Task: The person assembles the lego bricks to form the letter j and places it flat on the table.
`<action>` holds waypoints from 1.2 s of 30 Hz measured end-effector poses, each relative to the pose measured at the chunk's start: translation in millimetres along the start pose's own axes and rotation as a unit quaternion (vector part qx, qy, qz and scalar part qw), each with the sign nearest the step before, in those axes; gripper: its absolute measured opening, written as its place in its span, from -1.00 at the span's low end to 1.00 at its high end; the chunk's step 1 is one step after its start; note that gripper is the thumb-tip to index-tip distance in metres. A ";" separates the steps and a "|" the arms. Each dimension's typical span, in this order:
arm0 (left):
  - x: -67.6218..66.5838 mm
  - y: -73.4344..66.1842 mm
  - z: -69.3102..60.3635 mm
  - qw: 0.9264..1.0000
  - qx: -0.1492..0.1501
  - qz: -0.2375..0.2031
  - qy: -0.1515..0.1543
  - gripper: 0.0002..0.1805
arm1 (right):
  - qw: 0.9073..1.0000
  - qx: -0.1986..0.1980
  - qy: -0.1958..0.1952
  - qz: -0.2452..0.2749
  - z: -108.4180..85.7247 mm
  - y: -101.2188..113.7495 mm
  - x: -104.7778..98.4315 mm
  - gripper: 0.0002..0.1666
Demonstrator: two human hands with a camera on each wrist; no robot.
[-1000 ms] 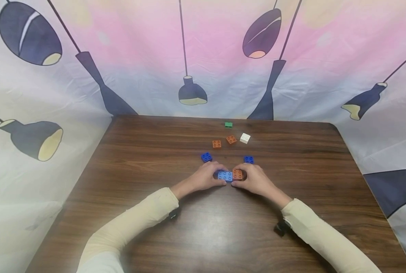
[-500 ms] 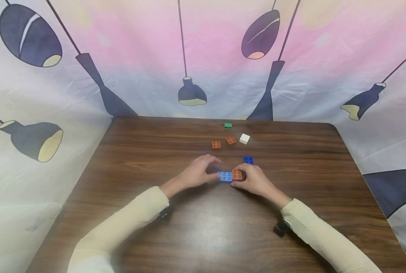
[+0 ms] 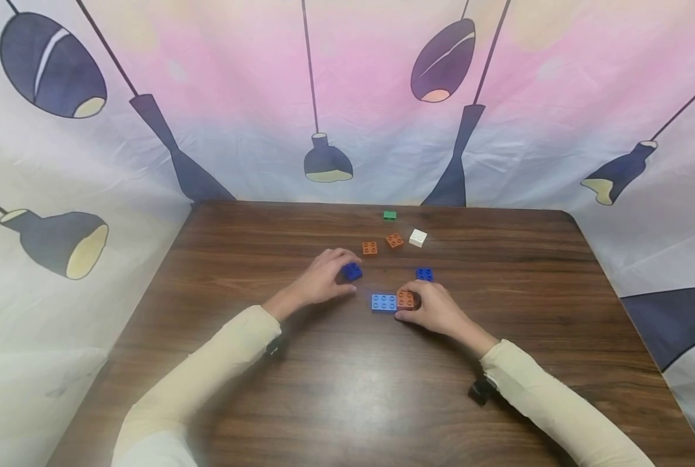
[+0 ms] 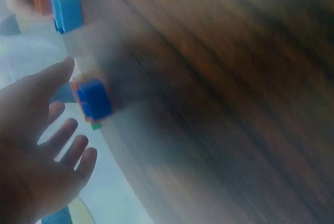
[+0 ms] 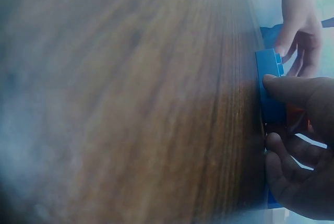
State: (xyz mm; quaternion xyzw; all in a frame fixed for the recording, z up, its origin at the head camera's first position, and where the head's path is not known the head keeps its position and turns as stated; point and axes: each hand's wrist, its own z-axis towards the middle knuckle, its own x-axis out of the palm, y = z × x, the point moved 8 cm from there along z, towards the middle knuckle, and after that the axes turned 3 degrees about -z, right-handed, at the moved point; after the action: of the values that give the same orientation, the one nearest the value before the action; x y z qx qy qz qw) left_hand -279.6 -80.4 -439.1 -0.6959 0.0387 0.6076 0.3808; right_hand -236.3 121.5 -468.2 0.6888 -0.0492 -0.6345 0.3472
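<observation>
My left hand [image 3: 322, 277] is spread around a dark blue toy building brick [image 3: 353, 272] on the table. In the left wrist view its fingers [image 4: 68, 153] are apart from the dark blue brick [image 4: 95, 99]. My right hand [image 3: 437, 308] pinches a joined pair of bricks between thumb and fingers. The pair is a long light blue brick [image 3: 384, 303] with an orange brick [image 3: 405, 298] that appears to sit on its right end. In the right wrist view the thumb presses the light blue brick's side [image 5: 269, 98], and the orange one is mostly hidden.
Another dark blue brick [image 3: 424, 274] lies just beyond my right hand. Farther back are two orange bricks [image 3: 370, 248], a white brick [image 3: 418, 238] and a small green brick [image 3: 390, 216]. Patterned cloth [image 3: 248, 149] hangs behind the brown wooden table [image 3: 236, 240].
The left hand has let go of the light blue brick and moved left and away, to the left dark blue brick. My right hand keeps its grip in the same place.
</observation>
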 end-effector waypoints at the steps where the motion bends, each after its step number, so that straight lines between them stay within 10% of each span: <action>1: 0.8 1.7 1.6 1.000 0.002 0.005 0.005 -0.37 | 1.000 0.000 0.000 0.000 -0.4 0.5 -0.2 -0.48; 14: 11.0 15.6 13.9 0.998 -0.008 0.008 0.062 -0.49 | 1.000 0.004 -0.001 0.003 0.3 -1.5 2.6 -0.49; 36: 8.1 15.3 15.2 0.998 -0.001 -0.048 0.034 -0.49 | 1.000 0.009 0.002 0.001 1.0 -0.6 1.5 -0.50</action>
State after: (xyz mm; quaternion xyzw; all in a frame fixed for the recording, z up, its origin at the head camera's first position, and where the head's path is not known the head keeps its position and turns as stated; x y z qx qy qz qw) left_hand -297.8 -79.1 -453.1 -0.7178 0.0176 0.5649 0.4067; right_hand -237.1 120.7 -469.8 0.6934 -0.0547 -0.6321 0.3414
